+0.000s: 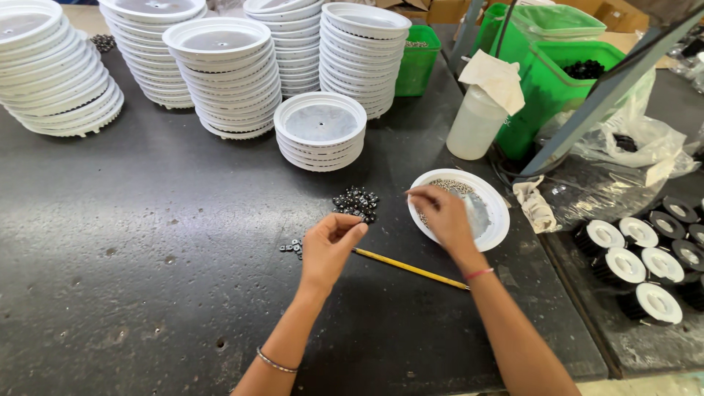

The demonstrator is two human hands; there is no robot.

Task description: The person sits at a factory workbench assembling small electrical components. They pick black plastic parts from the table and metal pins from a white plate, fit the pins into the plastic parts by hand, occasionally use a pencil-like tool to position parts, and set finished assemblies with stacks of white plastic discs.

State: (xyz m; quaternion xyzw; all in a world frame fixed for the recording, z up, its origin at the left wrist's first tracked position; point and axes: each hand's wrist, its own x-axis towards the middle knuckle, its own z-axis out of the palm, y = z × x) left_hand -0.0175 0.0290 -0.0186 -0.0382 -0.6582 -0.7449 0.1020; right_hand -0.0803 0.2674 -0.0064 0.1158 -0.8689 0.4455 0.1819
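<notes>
While the left hand [328,246] sits at about 6 o'clock of the black ring pile [356,204], its fingertips are pinched together, apparently on one small ring, though the piece itself is too small to confirm; right hand [442,218] reaches over the white dish [499,220] at 3 o'clock of the pile, thumb and forefinger closed as if pinching a tiny metal bit from the scatter in the dish; can't tell if anything is actually in the pinch. A short row of rings [292,248] lies just beside the left hand at its 9 o'clock; a yellow rod [411,268] lies on the bench [147,257] from under the left hand toward 4 o'clock. My read: this is pick-and-mate of small parts; best done by keeping both pinches low over the bench, so a dropped piece stays near; take one bit per pick; keep the right wrist off the dish rim so it doesn't tip. Stacks of white lids [227,73] at 12 o'clock, green bins [565,81] at 2 o'clock, well apart.
</notes>
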